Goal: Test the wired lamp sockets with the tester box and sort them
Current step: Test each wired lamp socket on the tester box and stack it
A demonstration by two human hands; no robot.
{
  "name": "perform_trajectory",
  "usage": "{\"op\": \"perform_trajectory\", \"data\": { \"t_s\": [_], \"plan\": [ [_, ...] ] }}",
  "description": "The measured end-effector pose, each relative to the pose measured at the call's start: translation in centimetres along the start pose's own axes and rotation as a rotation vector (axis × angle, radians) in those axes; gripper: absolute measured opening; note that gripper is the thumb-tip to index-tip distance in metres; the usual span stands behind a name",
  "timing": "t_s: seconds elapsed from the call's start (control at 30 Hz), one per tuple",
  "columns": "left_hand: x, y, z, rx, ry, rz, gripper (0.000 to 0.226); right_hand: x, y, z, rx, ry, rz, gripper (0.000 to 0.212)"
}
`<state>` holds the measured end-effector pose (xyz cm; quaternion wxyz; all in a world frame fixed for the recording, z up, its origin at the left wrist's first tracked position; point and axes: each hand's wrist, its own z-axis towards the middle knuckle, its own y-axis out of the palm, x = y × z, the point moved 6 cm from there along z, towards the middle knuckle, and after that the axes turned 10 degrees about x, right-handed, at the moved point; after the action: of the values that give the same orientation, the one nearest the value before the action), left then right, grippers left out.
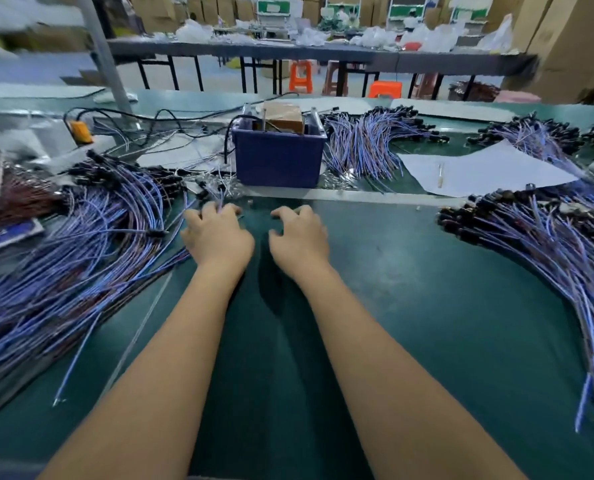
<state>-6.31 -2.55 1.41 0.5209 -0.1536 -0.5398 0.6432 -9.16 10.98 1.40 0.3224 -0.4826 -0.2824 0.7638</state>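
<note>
Both hands reach forward over the green tabletop (410,306) toward the blue tester box (279,161), which stands at the far side of the work area, just beyond them. The left hand (217,237) has its fingers (207,209) curled down at the edge of the big heap of blue-wired lamp sockets (81,244) on the left, seemingly touching a few loose wires there, though whether it actually pinches one cannot be told through the blur. The right hand (300,235) hovers beside it with fingers loosely curled and nothing in them. As for progress, several groups of wired sockets lie on the right side: a large fan of them near the right edge (538,244), a bundle just right of the box (365,147), and more at the far right corner (531,136), next to a white sheet of paper (479,171). These look like sorted lots, so a good share may be done, but the left heap is still large, so much testing probably remains.
</note>
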Motion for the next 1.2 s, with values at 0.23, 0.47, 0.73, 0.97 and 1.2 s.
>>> {"op": "perform_trajectory", "data": {
  "t_s": [0.23,0.47,0.73,0.97,1.2],
  "plan": [
    [-2.1,0.4,2.4,0.039,-0.161,-0.051,0.036,1.5,-0.1,0.2,-0.008,0.061,0.209,0.024],
    [-2.5,0.7,3.0,0.084,-0.155,-0.013,0.026,1.3,0.1,0.1,-0.002,0.028,0.161,0.021],
    [-3.1,-0.8,2.2,0.240,-0.279,-0.322,0.020,1.2,-0.1,-0.1,-0.020,0.041,0.177,0.022],
    [0.1,-2.7,1.3,0.264,-0.029,-0.971,0.007,1.6,-0.5,-0.1,0.050,0.114,0.439,0.020],
    [7.6,-3.3,-2.5,0.258,0.526,-0.862,0.008,2.6,-1.4,0.4,0.018,0.406,1.112,0.030]
  ]
}}
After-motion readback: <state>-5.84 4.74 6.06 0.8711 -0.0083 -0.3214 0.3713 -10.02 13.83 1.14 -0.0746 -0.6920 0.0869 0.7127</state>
